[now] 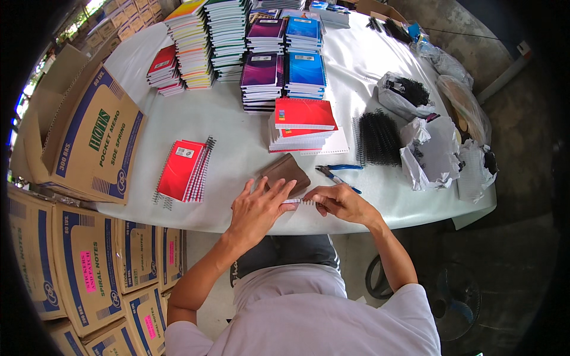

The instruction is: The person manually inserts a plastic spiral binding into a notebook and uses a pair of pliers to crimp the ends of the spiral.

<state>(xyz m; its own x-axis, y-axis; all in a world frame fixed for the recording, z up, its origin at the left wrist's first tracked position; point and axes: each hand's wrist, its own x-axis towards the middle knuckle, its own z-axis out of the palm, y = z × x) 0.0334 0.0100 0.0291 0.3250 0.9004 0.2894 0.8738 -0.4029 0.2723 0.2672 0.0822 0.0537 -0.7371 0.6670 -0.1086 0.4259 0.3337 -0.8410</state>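
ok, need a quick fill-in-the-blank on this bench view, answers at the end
1. The ____ hand pinches a thin coil.
2. The pliers have ____ handles.
3. The purple notebooks stand just to the ____ of the blue notebooks.
4. The fanned notebooks near the carton have ____ covers.

Missing: right; blue; left; red

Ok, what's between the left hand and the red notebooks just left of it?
Just bare table lies between the left hand and those red notebooks, in the head view.
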